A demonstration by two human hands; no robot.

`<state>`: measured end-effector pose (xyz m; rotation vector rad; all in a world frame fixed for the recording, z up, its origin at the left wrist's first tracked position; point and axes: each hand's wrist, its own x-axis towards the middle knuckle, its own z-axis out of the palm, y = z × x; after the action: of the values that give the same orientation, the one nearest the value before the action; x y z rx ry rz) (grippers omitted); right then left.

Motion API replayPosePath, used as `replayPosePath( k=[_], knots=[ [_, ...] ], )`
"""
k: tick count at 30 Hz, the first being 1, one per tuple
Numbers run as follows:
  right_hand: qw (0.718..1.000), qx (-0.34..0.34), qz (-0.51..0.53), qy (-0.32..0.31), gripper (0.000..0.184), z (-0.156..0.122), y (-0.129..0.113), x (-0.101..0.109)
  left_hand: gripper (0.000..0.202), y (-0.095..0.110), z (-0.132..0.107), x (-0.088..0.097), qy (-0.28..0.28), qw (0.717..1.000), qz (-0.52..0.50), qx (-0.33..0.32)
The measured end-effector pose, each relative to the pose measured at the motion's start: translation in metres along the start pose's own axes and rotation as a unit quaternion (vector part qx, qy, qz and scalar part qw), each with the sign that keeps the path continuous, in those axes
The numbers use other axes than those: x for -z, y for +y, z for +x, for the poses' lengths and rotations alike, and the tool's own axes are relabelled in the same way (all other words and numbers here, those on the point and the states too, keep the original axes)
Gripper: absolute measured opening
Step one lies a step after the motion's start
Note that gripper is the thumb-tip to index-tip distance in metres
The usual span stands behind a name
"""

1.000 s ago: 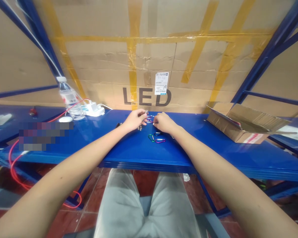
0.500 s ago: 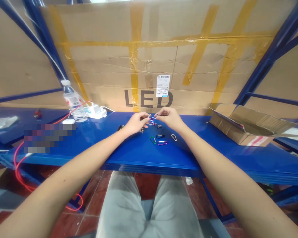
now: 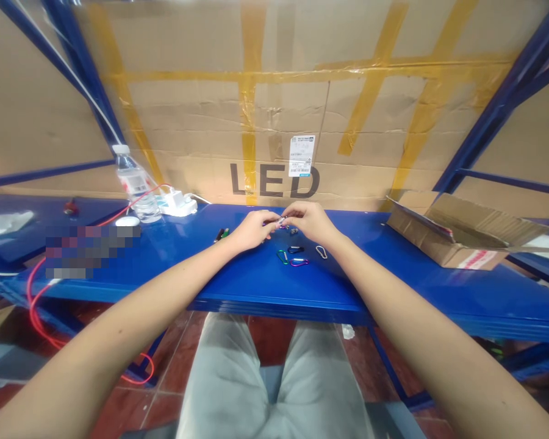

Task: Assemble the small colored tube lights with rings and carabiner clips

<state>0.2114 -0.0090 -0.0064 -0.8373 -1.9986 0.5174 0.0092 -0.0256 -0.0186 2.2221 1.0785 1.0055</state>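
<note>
My left hand [image 3: 252, 228] and my right hand [image 3: 307, 221] meet above the blue shelf [image 3: 256, 280], fingertips pinched together on a small metal clip [image 3: 281, 222] held between them. Just below the hands lie several small carabiners: a green one [image 3: 281, 256], a dark blue one [image 3: 295, 249], a purple one [image 3: 298, 262] and a silver one [image 3: 321, 252]. A few more small clips lie under my right hand's fingers, partly hidden.
An open cardboard box [image 3: 457, 235] sits on the shelf at the right. A water bottle [image 3: 135, 183], a white power adapter [image 3: 179, 203] and a red cable [image 3: 36, 286] are at the left. A large taped "LED" carton [image 3: 274, 122] stands behind. A pen [image 3: 222, 233] lies left of my hands.
My right hand lifted off the shelf and moved left to meet the left hand; both now pinch the small clip together. The silver carabiner came into view.
</note>
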Motion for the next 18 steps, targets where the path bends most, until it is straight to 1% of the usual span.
replayPosePath(
  k=[2,5,8,10,12,15,18],
  knots=[
    [1.000,-0.012,0.007,-0.011,0.010,0.0000,0.0026,0.0010,0.020,-0.0012,-0.0001,0.0006,0.004,1.000,0.009,-0.007],
    [0.999,0.017,-0.045,-0.010,0.014,0.0008,0.0037,0.0037,0.021,-0.0034,0.0004,0.0016,0.018,0.999,0.042,-0.024],
    [0.993,0.043,-0.107,-0.025,0.020,0.0011,0.0019,0.0067,0.020,-0.0058,0.0016,0.0024,0.034,0.991,0.108,-0.071],
    [0.990,0.039,-0.127,-0.036,0.021,0.0004,0.0008,0.0079,0.020,-0.0069,0.0022,0.0026,0.040,0.983,0.147,-0.106],
    [0.991,0.028,-0.126,-0.042,0.019,-0.0009,0.0007,0.0080,0.020,-0.0069,0.0021,0.0027,0.043,0.976,0.169,-0.129],
    [0.994,0.016,-0.096,-0.041,0.015,-0.0026,0.0018,0.0066,0.018,-0.0039,0.0003,0.0028,0.041,0.976,0.164,-0.138],
    [0.998,0.005,-0.055,-0.040,0.012,-0.0030,0.0024,0.0048,0.014,0.0020,-0.0029,0.0027,0.043,0.987,0.109,-0.112]
  ],
)
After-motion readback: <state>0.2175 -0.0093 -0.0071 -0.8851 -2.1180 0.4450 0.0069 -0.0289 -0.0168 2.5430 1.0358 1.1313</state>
